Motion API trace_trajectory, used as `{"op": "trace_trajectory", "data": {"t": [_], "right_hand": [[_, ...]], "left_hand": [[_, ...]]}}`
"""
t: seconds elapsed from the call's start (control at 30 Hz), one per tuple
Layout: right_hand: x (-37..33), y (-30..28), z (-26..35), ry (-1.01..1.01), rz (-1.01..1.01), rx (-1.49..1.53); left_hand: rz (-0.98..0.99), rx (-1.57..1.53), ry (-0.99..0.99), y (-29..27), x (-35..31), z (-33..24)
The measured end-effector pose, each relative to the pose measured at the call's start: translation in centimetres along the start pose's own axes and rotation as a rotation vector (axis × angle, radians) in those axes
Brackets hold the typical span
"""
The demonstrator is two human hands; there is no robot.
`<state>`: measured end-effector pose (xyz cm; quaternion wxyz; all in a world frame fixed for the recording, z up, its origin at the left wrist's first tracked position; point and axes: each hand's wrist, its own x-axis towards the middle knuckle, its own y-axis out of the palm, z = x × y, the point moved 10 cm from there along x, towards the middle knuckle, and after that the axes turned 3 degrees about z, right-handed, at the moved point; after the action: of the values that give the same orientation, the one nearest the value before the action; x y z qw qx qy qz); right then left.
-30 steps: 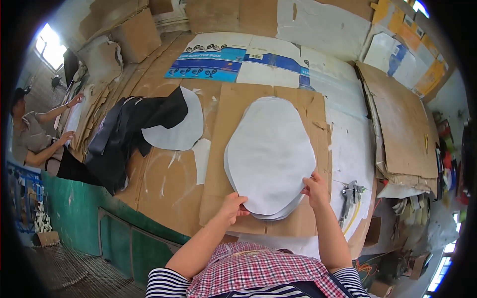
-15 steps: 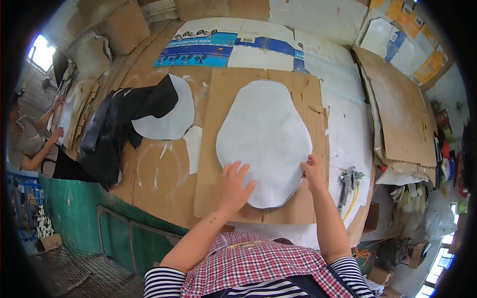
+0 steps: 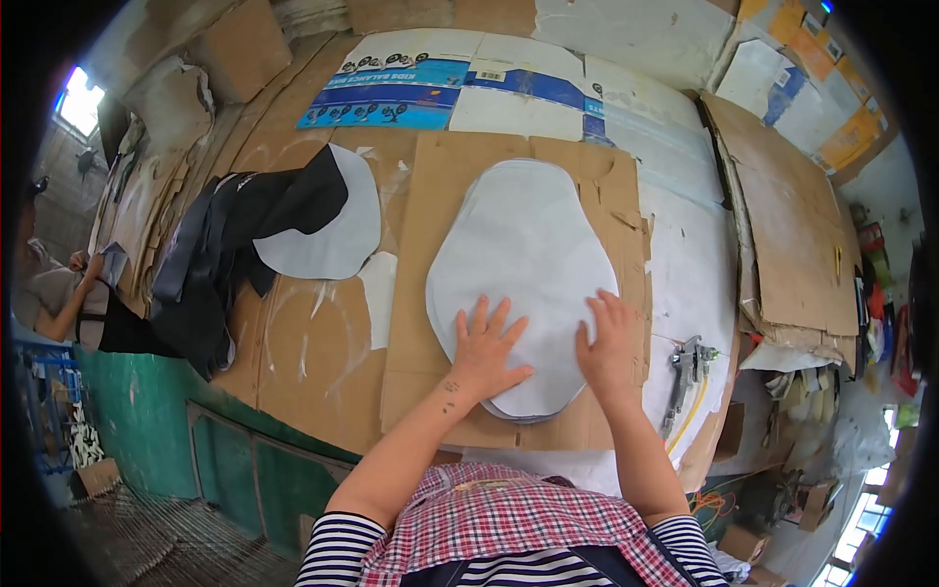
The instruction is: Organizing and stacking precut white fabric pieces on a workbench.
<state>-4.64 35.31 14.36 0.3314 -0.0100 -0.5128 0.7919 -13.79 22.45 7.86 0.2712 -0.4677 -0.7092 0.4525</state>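
A stack of pear-shaped white sheets (image 3: pixel 523 230) lies on a piece of brown cardboard (image 3: pixel 411 401), its narrow end away from me. The sheets' edges show slightly offset at the upper left and at the bottom. My left hand (image 3: pixel 486 350) rests flat on the lower left of the top sheet, fingers spread. Over the lower right edge is my right hand (image 3: pixel 608 344), fingers apart and holding nothing. Whether its fingertips touch the sheet, I cannot tell.
Black material (image 3: pixel 240 220) partly covers another white cut piece (image 3: pixel 337 245) at left. A spray gun (image 3: pixel 690 367) with a yellow hose lies at right, near stacked cardboard (image 3: pixel 782 215). At far left a co-worker's hand (image 3: pixel 95 266) holds a small sheet.
My left hand has moved right, onto the top sheet. My right hand has let go of the right edge and opened. The co-worker's hands have come down from the upright cardboard.
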Motion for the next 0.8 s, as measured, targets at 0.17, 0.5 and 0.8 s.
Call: {"op": "trace_trajectory", "data": {"t": [0.17,0.5,0.8], "right_hand": [[-0.3,3.6,0.2,-0.022,0.085,-0.027],[-5.6,4.8,-13.0,0.764,-0.157,0.504],[-7.2,4.4,-12.8,0.675,-0.173,0.465]], "left_hand": [[-0.106,-0.115,-0.079,-0.4,0.0,2.3],[-0.443,-0.800,-0.637,1.7,-4.2,11.0],[-0.536,-0.803,-0.531,1.8,-4.9,10.3]]}}
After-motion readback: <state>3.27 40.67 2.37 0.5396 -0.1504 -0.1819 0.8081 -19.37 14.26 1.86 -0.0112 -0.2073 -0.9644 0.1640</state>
